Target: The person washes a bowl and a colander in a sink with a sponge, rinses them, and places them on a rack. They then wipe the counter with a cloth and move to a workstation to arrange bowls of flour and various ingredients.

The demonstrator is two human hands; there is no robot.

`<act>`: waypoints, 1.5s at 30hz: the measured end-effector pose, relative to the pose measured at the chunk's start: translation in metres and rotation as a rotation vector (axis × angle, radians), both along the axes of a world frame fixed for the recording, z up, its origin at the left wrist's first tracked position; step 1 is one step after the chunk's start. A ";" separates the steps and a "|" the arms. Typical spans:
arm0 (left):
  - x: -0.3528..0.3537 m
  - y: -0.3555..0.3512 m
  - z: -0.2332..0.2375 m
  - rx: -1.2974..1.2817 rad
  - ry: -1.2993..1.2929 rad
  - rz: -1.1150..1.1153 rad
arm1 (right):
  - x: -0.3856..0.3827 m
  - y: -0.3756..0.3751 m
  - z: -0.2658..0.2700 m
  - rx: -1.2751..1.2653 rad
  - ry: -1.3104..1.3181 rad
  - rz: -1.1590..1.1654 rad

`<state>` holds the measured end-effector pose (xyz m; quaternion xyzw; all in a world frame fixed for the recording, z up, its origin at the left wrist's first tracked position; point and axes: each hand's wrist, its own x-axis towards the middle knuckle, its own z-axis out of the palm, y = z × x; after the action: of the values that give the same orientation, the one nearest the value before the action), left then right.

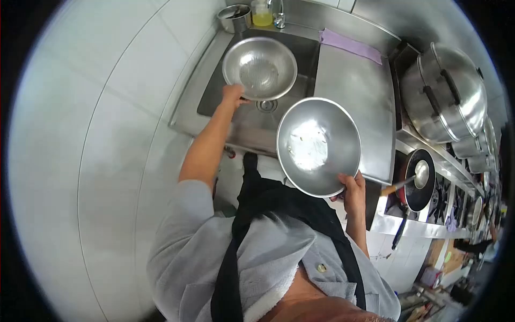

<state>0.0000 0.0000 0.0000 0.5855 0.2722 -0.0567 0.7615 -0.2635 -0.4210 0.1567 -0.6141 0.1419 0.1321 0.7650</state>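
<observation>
My left hand (234,95) grips the near rim of a metal colander (260,67), which is over the steel sink (306,75). Its perforated bottom looks wet and shiny. In front of my body, my right hand (351,190) is closed on the near right rim of a steel mixing bowl (322,145). A few small bits lie on the bowl's bright bottom, too small to name. The bowl is tilted toward me and overlaps the sink's front edge and the counter. Below the colander, the sink drain (266,105) shows.
A steel counter (354,91) with a purple cloth (351,46) adjoins the sink. Behind it stand a faucet (279,20), a container of yellow liquid (262,16) and a metal pot (235,19). Rightward are large steamer pots (448,96), a wok (420,188) and a ladle (421,173).
</observation>
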 end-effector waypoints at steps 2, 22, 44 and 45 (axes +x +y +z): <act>0.035 -0.019 -0.020 0.115 0.091 -0.022 | -0.001 0.001 -0.004 -0.033 -0.027 -0.050; 0.247 0.063 0.059 0.890 -0.672 -0.261 | 0.363 0.249 -0.267 -0.911 0.195 0.490; 0.346 0.004 0.072 1.556 -0.463 -0.620 | 0.399 0.222 -0.154 0.343 0.226 0.047; 0.335 0.006 0.071 1.516 -0.517 -0.587 | 0.420 0.232 -0.151 0.460 0.235 -0.040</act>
<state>0.3354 0.0062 0.0710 0.9783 -0.1086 0.0811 0.1564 0.1567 -0.1889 0.0054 -0.4013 0.2082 0.2163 0.8654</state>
